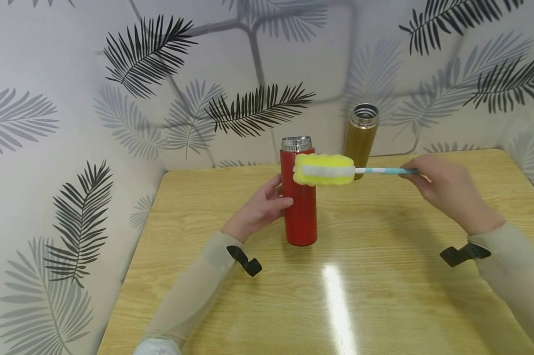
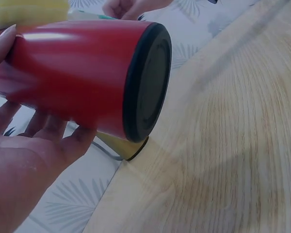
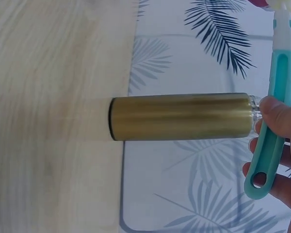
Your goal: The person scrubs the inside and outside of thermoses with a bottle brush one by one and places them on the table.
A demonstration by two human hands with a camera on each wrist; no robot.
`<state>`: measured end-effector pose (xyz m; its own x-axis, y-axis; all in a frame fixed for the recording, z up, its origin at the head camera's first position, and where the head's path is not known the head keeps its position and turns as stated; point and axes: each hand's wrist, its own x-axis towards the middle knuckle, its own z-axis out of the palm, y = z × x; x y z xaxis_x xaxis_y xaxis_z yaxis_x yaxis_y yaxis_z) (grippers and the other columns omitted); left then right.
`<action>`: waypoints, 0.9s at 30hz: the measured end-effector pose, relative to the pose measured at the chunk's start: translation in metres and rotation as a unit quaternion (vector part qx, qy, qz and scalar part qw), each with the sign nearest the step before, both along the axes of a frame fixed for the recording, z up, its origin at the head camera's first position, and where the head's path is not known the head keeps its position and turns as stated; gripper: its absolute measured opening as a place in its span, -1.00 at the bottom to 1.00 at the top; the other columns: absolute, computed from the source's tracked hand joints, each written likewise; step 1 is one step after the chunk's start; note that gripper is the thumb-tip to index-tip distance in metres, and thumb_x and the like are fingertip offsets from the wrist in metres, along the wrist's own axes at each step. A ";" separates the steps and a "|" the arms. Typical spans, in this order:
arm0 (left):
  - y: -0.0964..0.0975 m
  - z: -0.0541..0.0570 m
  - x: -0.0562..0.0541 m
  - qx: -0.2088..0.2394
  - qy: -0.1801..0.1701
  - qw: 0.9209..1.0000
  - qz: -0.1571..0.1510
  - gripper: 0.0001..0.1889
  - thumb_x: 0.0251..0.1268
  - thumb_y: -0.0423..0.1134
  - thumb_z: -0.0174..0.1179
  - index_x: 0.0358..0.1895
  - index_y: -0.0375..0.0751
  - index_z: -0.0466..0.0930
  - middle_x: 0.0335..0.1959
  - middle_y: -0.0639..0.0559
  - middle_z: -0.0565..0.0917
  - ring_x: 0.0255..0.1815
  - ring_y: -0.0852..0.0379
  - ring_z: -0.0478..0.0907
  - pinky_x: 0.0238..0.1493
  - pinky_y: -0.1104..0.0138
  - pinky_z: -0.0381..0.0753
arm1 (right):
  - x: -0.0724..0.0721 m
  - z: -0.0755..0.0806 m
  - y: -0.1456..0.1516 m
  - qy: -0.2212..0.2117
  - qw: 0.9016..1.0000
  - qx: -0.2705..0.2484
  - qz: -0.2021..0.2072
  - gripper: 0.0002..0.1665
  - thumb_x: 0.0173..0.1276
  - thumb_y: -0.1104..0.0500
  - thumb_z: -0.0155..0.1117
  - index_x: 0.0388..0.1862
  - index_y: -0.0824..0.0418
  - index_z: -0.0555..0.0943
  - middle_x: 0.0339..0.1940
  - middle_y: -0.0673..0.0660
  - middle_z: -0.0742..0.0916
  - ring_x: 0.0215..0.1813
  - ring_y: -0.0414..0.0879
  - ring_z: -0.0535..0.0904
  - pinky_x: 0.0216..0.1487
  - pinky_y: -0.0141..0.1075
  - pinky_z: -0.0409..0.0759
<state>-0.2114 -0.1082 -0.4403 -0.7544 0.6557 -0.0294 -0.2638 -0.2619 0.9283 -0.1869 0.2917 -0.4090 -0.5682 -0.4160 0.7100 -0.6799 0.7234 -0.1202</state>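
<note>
Centre frame, the left hand (image 1: 263, 207) grips the uncapped red flask (image 1: 300, 212); the right hand (image 1: 444, 185) pinches the sponge brush (image 1: 324, 170) outside, scrubbing seemingly undone.

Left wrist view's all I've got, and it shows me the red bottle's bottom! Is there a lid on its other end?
Observer: No lid shows on the red bottle; the head view shows its bare silvery neck.

Operator: What about the gold bottle peeking out behind it?

Observer: Its mouth is open too, in the head view.

Operator: And what's the end of the turquoise handle like, in the right hand?

Observer: Rounded, with a hole through it, in the right wrist view.
</note>
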 end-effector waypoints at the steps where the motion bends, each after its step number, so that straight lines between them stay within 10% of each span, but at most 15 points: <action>1: 0.000 0.000 0.000 0.002 0.000 1.000 -0.003 0.17 0.05 0.01 0.64 0.65 -0.16 0.05 0.37 -0.08 0.42 0.33 0.00 0.45 0.26 0.17 0.55 | -0.001 0.002 0.000 0.001 1.000 -0.002 -0.003 -0.28 0.67 -0.30 -0.13 -0.22 0.24 0.69 -0.37 0.11 0.77 -0.38 0.00 0.67 -0.38 -0.17 0.49; 11: 0.002 -0.006 -0.003 0.003 0.005 1.000 0.006 0.21 -0.11 0.14 0.65 0.60 -0.04 0.09 0.31 -0.04 0.48 0.27 0.03 0.49 0.22 0.15 0.57 | -0.002 0.000 0.003 -0.019 1.000 0.004 0.013 -0.84 0.47 0.13 0.41 -0.20 0.22 0.69 -0.31 0.10 0.77 -0.32 -0.03 0.66 -0.29 -0.20 0.48; 27: -0.003 0.001 -0.009 0.064 -0.007 0.996 0.057 -0.10 0.02 0.09 0.61 0.42 0.15 0.28 0.23 0.01 0.55 0.24 0.06 0.49 0.21 0.17 0.56 | 0.011 -0.033 0.004 -0.051 0.994 0.067 0.073 -0.38 0.71 -0.24 -0.23 -0.20 0.11 0.65 -0.33 -0.06 0.70 -0.36 -0.17 0.62 -0.46 -0.17 0.63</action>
